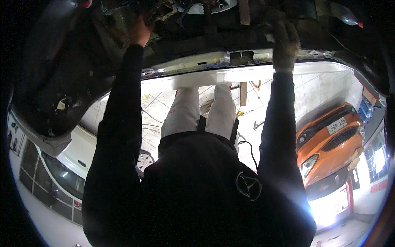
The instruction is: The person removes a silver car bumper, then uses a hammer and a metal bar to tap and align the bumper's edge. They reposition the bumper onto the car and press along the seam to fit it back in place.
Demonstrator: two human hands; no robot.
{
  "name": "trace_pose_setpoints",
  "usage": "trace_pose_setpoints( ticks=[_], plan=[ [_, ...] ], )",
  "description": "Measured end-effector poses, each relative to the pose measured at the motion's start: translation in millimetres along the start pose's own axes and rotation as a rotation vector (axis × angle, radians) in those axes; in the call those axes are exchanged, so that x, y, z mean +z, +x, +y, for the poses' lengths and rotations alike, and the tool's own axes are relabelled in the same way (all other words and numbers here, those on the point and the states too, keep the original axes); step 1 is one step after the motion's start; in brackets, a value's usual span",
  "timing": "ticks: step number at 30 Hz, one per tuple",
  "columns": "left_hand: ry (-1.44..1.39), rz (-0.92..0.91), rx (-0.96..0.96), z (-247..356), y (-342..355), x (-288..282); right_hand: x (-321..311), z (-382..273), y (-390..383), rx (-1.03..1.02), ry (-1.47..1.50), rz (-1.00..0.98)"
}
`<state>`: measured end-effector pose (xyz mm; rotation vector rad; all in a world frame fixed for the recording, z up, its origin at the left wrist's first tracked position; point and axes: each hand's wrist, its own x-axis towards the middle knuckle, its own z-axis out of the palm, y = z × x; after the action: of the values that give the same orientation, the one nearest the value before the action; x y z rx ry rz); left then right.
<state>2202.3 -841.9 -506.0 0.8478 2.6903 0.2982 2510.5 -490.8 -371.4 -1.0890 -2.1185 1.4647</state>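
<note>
Both my arms, in dark sleeves, reach up to the dark, dirty underside of a raised car point(214, 39). My left hand point(140, 31) is bare and rests against the underbody beside a tan metal bracket and wiring point(164, 11); its fingers are hidden among the parts. My right hand point(286, 45) wears a grimy work glove and curls around the edge of a dark panel above the pale sill point(205, 66).
An orange car point(333, 140) stands at the right and a white car point(70, 160) at the left. The tiled floor point(156, 103) carries scattered tools and a black cable point(247, 146). My light trousers point(197, 113) and dark jacket fill the middle.
</note>
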Motion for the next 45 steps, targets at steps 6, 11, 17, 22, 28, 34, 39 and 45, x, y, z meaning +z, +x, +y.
trace_pose_setpoints(
  ticks=[6, 11, 17, 22, 28, 34, 39, 45],
  plan=[
    [-0.169, 0.291, 0.049, 69, -141, -59, -74, 50, -135, 0.553, 0.229, 0.141],
    [-0.411, 0.040, -0.116, 185, -288, -11, -54, 71, -203, 0.103, -0.557, -0.025],
    [-0.173, 0.015, -0.266, 283, -296, 46, -37, 38, -191, 0.068, -0.613, -0.193],
    [-0.164, 0.027, -0.340, 304, -283, 57, -26, 56, -185, 0.066, -0.632, -0.223],
    [-0.089, -0.102, -0.365, 304, -286, 44, -37, 47, -178, 0.162, -0.751, -0.404],
    [-0.111, -0.196, -0.379, 302, -278, 39, -39, 37, -170, 0.253, -0.719, -0.437],
    [-0.264, 0.107, -0.395, 263, -282, 46, -71, 60, -173, 0.148, -0.646, -0.180],
    [-0.099, -0.054, -0.466, 266, -275, 46, -99, 79, -159, 0.105, -0.816, -0.226]
  ],
)
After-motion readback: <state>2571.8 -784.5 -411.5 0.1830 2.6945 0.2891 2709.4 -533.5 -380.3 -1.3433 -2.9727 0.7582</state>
